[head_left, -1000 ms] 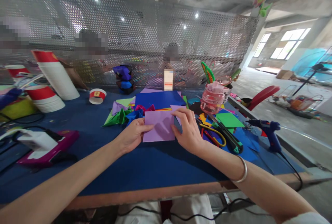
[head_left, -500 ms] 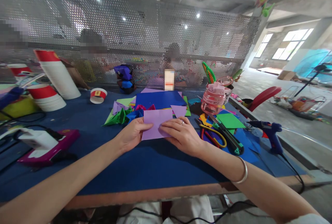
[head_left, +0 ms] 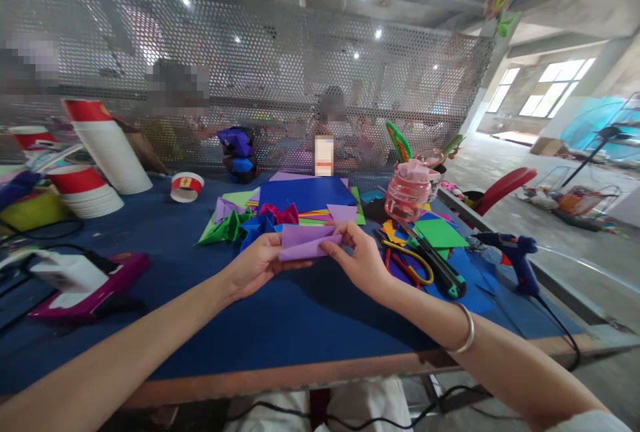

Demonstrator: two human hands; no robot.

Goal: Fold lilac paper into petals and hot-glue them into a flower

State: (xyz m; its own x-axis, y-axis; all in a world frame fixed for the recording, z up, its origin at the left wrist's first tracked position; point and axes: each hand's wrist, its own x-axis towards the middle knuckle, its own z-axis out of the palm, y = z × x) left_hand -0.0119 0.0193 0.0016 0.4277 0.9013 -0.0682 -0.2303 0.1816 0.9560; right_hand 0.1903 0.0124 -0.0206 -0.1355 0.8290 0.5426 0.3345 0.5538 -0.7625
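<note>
The folded lilac paper sheet (head_left: pixel 309 243) sits between my two hands, lifted just above the blue table (head_left: pixel 280 325), its upper layer doubled over the lower one. My left hand (head_left: pixel 255 262) pinches its left end, thumb on top and fingers curled under. My right hand (head_left: pixel 361 259) grips the right end the same way, thumb and forefinger closed on the corner; a ring shows on one finger and a silver bangle (head_left: pixel 466 332) circles my wrist.

Just beyond the sheet lie folded paper shapes in green, blue and pink (head_left: pixel 250 222), and behind them a stack of coloured sheets topped by a dark blue one (head_left: pixel 306 193). To my right, near the hand, lie yellow-handled scissors (head_left: pixel 407 262) and a utility knife (head_left: pixel 440 265); a pink water bottle (head_left: pixel 407 190) stands further back. A blue glue gun (head_left: pixel 515 255) rests near the right edge. On the far left stand red-rimmed paper cups (head_left: pixel 103 149).
</note>
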